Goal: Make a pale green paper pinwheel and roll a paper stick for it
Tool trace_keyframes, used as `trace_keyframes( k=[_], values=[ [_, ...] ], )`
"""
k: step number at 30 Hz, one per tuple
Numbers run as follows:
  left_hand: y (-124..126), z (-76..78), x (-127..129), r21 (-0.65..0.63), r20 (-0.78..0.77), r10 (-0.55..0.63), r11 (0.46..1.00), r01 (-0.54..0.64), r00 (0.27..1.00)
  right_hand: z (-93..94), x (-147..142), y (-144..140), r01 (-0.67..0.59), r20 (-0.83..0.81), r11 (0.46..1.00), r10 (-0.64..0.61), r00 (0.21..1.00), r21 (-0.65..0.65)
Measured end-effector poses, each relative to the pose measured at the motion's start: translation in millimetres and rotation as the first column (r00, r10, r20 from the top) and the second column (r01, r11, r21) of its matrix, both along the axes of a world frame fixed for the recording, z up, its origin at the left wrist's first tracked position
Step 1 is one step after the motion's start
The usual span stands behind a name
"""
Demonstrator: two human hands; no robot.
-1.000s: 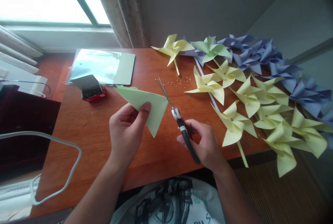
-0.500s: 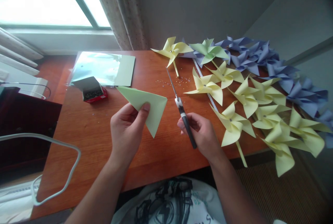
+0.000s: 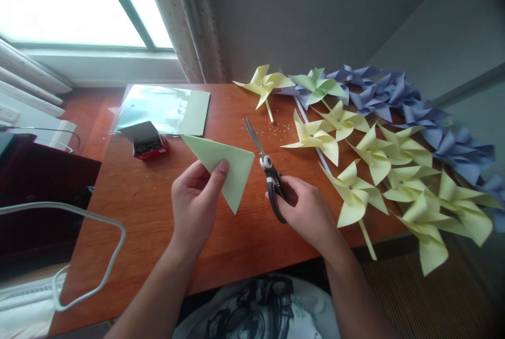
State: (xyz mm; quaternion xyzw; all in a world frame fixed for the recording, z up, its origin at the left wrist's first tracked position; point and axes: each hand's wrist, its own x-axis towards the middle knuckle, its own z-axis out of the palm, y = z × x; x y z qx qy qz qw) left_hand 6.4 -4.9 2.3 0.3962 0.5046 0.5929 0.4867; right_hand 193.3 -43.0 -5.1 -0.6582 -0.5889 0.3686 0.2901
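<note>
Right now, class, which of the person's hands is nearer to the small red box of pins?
Left. The left hand, holding the folded green paper, is just right of and below the red box. The right hand, gripping the scissors, is farther right.

Both your forearms are bare from the bottom edge of the view up to the wrists: no sleeves, no watch, no bracelet. Your left hand [image 3: 196, 203] and right hand [image 3: 305, 212] wear no gloves or rings, and the fingers [image 3: 221, 169] show short, plain nails. Below them, your white shirt [image 3: 252, 310] carries a black sketch-like print with some lettering near its lower edge.
</note>
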Motion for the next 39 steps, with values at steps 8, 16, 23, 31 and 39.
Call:
trace_keyframes(
  k=[8,16,23,31,39],
  values=[
    [0,0.3,0,0.021,0.02,0.007,1.0,-0.007,1.0,-3.9,-6,-5,-0.037,0.462,0.987,-0.039,0.886,0.156],
    [0,-1.0,-1,0.016,0.052,-0.031,0.999,0.03,0.998,-13.2,-4,-1,-0.052,0.532,0.971,-0.083,0.843,0.234],
    [0,-1.7,-2,0.019,0.068,-0.074,0.997,0.073,0.995,-21.3,3,9,-0.029,0.541,0.964,-0.123,0.832,0.263],
    [0,-3.1,-2,0.024,0.063,-0.076,0.997,0.074,0.995,-27.9,10,15,0.0,0.58,0.955,-0.18,0.795,0.296],
    [-1,-2.8,-4,0.008,0.046,-0.115,0.993,0.115,0.992,-28.7,18,14,0.002,0.535,0.931,-0.211,0.818,0.364]
  ],
)
